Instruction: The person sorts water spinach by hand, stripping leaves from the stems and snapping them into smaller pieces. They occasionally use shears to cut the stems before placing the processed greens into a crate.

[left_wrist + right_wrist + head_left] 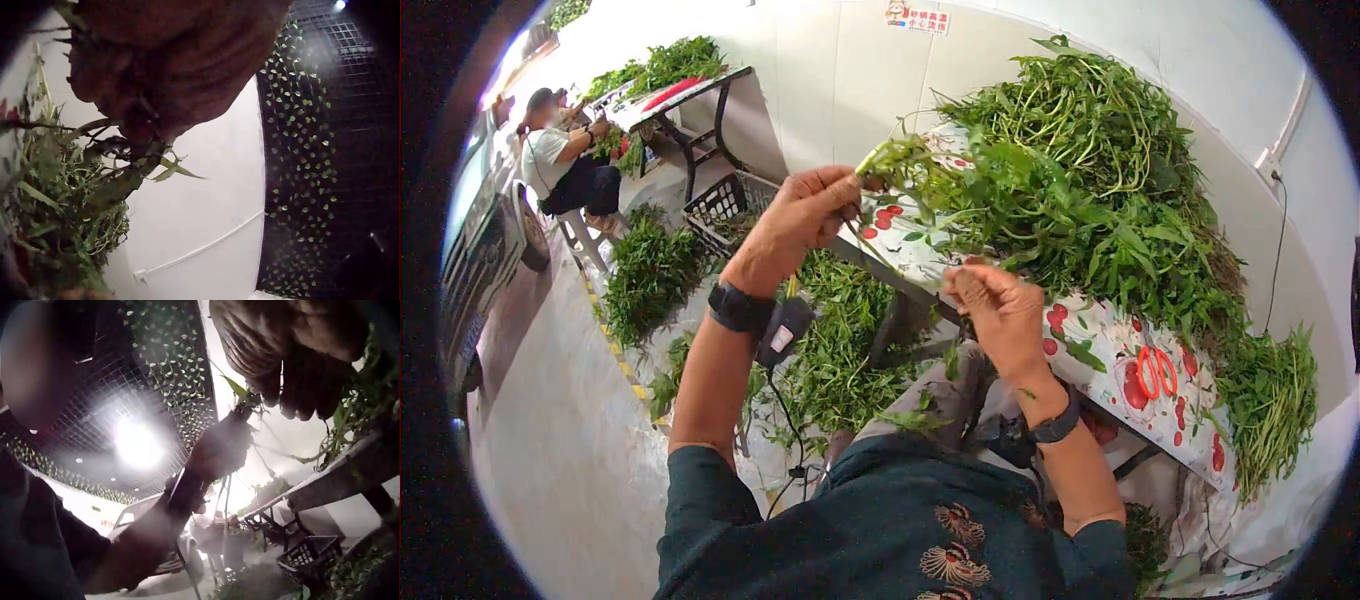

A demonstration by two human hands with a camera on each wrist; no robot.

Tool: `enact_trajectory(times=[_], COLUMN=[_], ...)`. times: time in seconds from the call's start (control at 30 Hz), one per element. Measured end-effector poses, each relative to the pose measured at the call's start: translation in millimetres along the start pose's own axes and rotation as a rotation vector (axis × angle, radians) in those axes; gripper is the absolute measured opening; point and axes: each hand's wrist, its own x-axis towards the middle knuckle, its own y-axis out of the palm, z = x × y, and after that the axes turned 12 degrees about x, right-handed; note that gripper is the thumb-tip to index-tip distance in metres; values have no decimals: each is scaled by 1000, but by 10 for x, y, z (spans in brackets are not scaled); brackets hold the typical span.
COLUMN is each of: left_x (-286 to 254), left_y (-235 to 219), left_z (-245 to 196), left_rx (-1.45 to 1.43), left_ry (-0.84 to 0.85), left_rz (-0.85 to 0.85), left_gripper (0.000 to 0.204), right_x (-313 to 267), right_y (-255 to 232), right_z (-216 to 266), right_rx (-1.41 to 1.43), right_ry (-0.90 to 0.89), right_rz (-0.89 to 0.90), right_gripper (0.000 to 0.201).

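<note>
In the head view the left hand pinches green leafy stems between thumb and fingers, above the near edge of the patterned table. Lower and to the right, the right hand has its fingers bent with the thumb against them; whether a stem is between them cannot be told. A large heap of green plants covers the table behind both hands. The left wrist view shows the left hand dark and close, with leaves under its fingertips. The right hand fills the top of the right wrist view.
Red-handled scissors lie on the table at the right. More plants are on the floor below, near a black crate. A seated person works by another table at the upper left. A car stands at the far left.
</note>
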Motion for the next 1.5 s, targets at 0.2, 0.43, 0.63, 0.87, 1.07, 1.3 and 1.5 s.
enact_trajectory(times=[0.2,0.43,0.63,0.87,1.07,1.3,1.5], left_x=[-369,-544,-578,-535,-358,-291,-139], left_y=[402,617,564,300,-229,-137,-319], left_z=[57,219,267,-59,-97,-402,-441], left_rx=[123,-41,9,144,-138,-158,-206], left_ry=[95,-115,-145,-226,-93,-67,58], left_rz=[77,190,192,211,29,-27,86], left_gripper=[29,25,25,25,18,27,29], right_x=[118,236,131,54,-541,-301,-408], right_y=[102,97,69,-128,-76,117,490], right_z=[23,-217,-175,-105,-372,13,-345], right_rx=[682,383,436,434,46,-303,-188], right_ry=[332,81,230,447,551,250,-665], right_rz=[-17,135,114,191,635,677,795], right_gripper=[61,43,27,17,21,31,33])
